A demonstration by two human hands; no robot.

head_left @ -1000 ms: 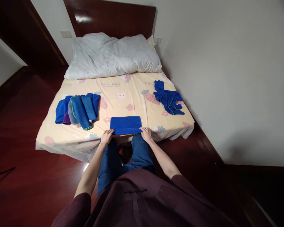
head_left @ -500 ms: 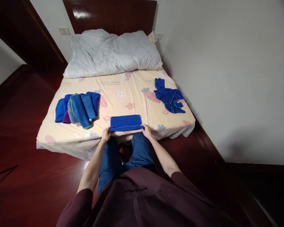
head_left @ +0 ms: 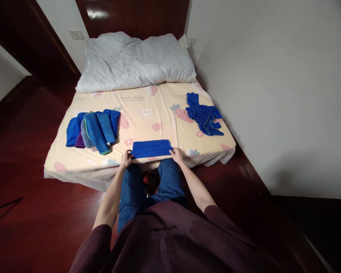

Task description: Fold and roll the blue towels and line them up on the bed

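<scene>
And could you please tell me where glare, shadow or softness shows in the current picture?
In the head view: glare on the headboard, toward its left; a soft shadow low on the right-hand wall; small print on the bedsheet too soft to read.

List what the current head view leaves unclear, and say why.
In the head view:
Underside of the folded blue cloth: hidden by its upper layers.
Top of the headboard: cut off by the picture's upper edge.
Small print on the sheet: too small to read.
</scene>
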